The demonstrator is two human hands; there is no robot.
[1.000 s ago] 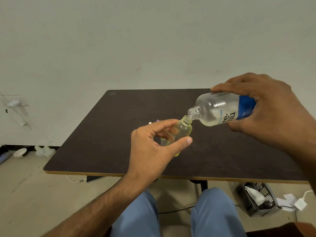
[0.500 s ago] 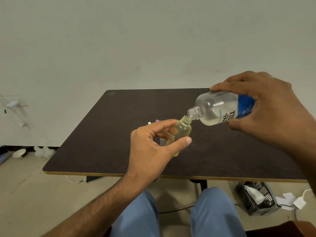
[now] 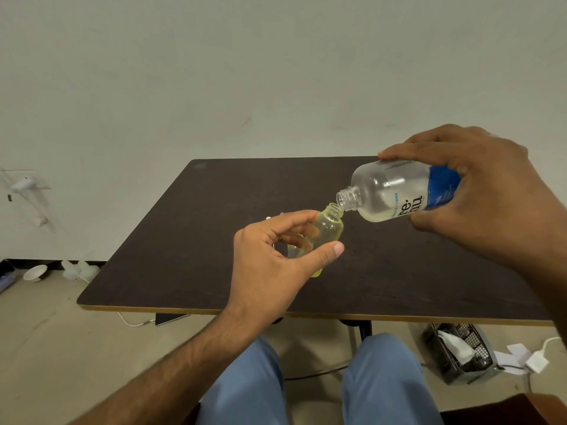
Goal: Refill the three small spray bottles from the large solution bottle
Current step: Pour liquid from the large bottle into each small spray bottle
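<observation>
The left hand (image 3: 270, 265) gripped a small yellowish plastic spray bottle (image 3: 326, 230); the right hand (image 3: 478, 191) tipped the large clear blue-labelled solution bottle (image 3: 395, 191), necks seemingly touching; any slip would likely spill.

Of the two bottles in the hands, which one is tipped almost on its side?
The large bottle with the blue label, in the right hand. Its neck points down-left toward the open mouth of the small yellowish bottle, which the left hand holds nearer upright.

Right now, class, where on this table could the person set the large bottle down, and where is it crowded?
The dark table shows bare top along its left side, from the far corner to the near edge, and at far centre behind the bottles. Bare top also lies below the right hand. Crowded: the middle, where the left hand holds the small yellow bottle under the large bottle, small items behind.
</observation>
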